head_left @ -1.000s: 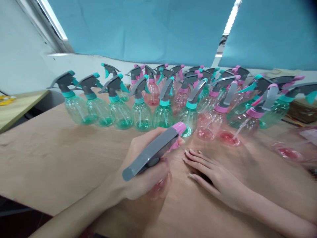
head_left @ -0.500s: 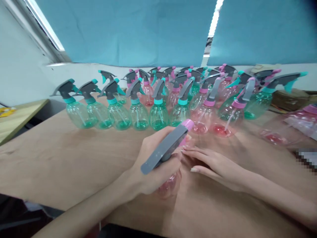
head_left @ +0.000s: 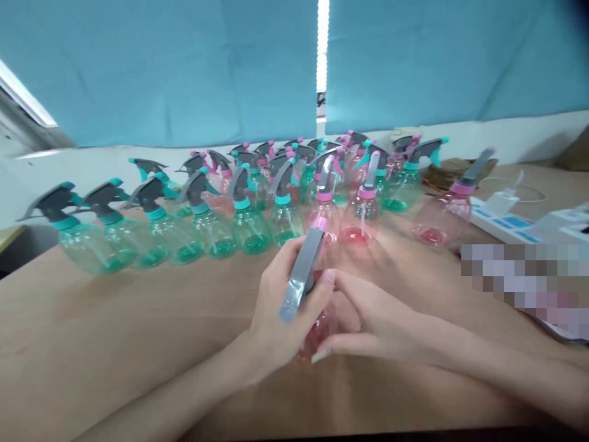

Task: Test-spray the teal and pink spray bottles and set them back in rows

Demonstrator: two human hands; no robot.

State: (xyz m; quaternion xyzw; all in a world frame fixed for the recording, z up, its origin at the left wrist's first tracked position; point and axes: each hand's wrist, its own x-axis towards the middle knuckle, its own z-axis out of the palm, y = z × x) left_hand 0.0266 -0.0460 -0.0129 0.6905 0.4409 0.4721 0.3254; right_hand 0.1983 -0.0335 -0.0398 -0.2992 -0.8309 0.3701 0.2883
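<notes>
Pink spray bottle (head_left: 304,267) is over the near middle of the table (head_left: 161,325), gripped below its head by the left hand's (head_left: 276,307) closed fingers. Right hand (head_left: 372,307) curves about its body; grip cannot be confirmed. Other spray bottles (head_left: 251,230) stand beyond.

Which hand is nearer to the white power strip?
Right. The right hand is to the front left of the white power strip, at the pink spray bottle's right side. The left hand is farther left, gripping that bottle near its top.
</notes>
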